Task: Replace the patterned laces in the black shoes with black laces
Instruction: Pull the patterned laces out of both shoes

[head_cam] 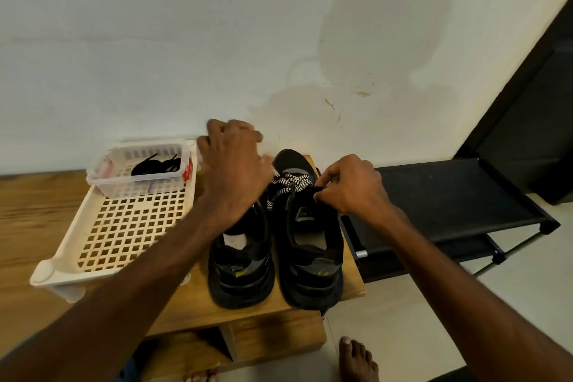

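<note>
right shoe (310, 257) beside left shoe (242, 260) on bench (31, 211) | patterned lace (291, 183) across its front | right hand (350, 186) pinches its edge | left hand (232, 170) just left of it, fingers curled, grip unclear | black laces (155, 166) in basket (102, 178) farther left

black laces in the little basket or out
In. The black laces lie coiled inside the little basket, which sits on the cream tray.

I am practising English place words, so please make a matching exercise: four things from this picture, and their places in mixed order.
1 black laces
2 black-and-white patterned lace
3 cream perforated plastic tray
4 black fabric shoe rack

A right of wooden bench
B in small clear basket
C on black right-hand shoe
D under that basket

Pairs: 1-B, 2-C, 3-D, 4-A
</note>
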### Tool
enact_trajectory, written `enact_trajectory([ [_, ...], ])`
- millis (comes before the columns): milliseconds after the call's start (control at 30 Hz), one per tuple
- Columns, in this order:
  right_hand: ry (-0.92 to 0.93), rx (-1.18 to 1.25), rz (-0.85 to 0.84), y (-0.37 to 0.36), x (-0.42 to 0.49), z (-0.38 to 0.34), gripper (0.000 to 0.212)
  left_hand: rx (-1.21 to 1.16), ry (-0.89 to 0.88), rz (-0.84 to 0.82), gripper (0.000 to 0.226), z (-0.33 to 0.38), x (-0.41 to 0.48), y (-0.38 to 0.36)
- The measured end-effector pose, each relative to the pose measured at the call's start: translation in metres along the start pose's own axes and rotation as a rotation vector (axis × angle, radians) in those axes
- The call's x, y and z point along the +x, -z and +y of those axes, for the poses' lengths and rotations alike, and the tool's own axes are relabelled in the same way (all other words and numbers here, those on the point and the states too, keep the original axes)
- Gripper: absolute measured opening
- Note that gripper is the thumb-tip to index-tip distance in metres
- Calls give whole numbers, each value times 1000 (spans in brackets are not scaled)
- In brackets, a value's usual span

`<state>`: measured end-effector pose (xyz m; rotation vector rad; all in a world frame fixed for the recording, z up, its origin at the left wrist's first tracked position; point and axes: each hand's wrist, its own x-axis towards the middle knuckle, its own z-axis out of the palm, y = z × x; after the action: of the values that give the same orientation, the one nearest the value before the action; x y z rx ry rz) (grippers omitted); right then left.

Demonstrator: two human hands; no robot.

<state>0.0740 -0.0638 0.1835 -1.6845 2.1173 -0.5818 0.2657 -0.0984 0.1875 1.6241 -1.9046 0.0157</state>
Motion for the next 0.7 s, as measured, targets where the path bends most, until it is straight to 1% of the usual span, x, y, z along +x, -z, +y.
enact_trajectory([
  [33,11,-19,3,0,-1,-1,13,-27,-47,-7,30,7,-5,0],
  [100,25,-59,2,1,-3,-1,16,-71,-87,-106,29,22,-16,-5],
  [133,29,-70,2,2,-4,-1,17,-59,-97,-168,30,28,-21,-7],
  [200,38,-82,4,5,-5,1,16,-23,-106,-237,31,32,-24,-13],
  [333,29,-70,-2,7,-7,3,16,-23,-81,-280,18,28,-19,-15],
  [500,-14,-21,-62,13,-2,9,14,-45,12,-364,8,17,-10,-12],
  [600,-50,19,-98,19,2,11,13,-76,35,-385,5,15,-6,-13],
  [700,-17,-10,-90,18,1,11,19,-103,15,-367,6,15,-9,-13],
])
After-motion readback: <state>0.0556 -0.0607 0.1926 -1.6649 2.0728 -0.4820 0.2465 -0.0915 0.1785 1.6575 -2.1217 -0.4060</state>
